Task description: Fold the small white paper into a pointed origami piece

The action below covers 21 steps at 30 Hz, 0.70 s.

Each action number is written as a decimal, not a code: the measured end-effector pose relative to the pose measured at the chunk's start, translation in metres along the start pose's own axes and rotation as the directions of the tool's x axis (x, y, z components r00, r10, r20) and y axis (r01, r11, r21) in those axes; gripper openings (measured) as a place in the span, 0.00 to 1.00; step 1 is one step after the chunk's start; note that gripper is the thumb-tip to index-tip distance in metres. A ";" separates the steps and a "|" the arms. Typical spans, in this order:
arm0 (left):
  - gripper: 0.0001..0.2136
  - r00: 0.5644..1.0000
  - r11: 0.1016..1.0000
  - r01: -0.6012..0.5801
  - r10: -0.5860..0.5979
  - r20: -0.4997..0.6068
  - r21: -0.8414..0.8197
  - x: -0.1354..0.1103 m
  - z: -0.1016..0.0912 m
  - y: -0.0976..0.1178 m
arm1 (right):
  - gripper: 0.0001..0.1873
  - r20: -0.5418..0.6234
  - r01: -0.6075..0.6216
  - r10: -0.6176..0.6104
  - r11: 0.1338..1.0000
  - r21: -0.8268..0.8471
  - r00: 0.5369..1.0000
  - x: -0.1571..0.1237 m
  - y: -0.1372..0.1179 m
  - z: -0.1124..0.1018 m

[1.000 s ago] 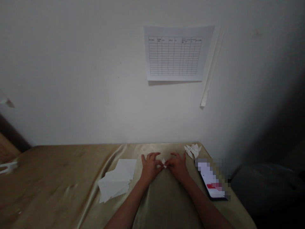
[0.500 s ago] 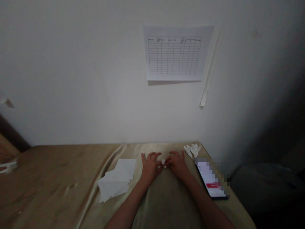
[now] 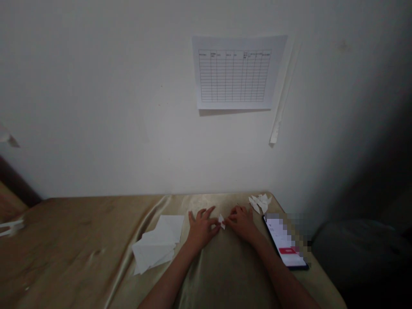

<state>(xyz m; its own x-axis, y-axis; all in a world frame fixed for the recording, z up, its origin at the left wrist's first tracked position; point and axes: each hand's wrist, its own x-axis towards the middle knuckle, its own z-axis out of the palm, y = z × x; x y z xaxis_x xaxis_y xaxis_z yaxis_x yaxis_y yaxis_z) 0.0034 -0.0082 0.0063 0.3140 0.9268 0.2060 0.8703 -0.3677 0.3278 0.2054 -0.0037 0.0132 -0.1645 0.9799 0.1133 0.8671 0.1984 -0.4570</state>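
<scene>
Between my two hands, low over the cloth-covered table [image 3: 222, 270], is a small folded piece of white paper [image 3: 221, 220]. My left hand [image 3: 201, 229] pinches its left side with thumb and forefinger, the other fingers lifted and spread. At the paper's right edge, the fingertips of my right hand [image 3: 243, 223] are pressed together on it, the remaining fingers curled. Left of my left forearm lies a fanned pile of white paper sheets [image 3: 157, 244]. Several folded white paper pieces [image 3: 260, 202] sit together beyond my right hand.
A phone [image 3: 285, 244] with a lit screen lies right of my right forearm, near the table's right edge. Behind the table rises a wall bearing a printed table sheet [image 3: 234, 77] and a strip of tape [image 3: 283, 98]. A white object [image 3: 11, 226] is at far left.
My right hand has shifted slightly to the right and its fingers have curled more. More of the folded paper shows between the hands. My left hand has moved slightly left.
</scene>
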 end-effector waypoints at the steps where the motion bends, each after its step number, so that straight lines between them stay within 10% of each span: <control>1: 0.06 1.000 1.000 0.009 -0.009 0.008 -0.011 0.001 0.001 0.000 | 0.16 -0.015 -0.015 0.015 1.000 0.004 1.000 0.002 0.000 0.003; 21: 0.04 0.998 0.998 0.048 -0.050 -0.040 -0.045 0.005 0.001 0.006 | 0.09 -0.099 -0.071 0.074 0.997 0.033 0.992 0.005 -0.001 0.024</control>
<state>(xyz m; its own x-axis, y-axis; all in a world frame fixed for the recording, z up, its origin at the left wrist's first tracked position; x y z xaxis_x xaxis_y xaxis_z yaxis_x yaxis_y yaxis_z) 0.0107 -0.0059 0.0081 0.2545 0.9402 0.2265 0.8665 -0.3257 0.3782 0.1921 0.0018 -0.0070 -0.0525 0.9847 0.1661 0.8604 0.1290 -0.4930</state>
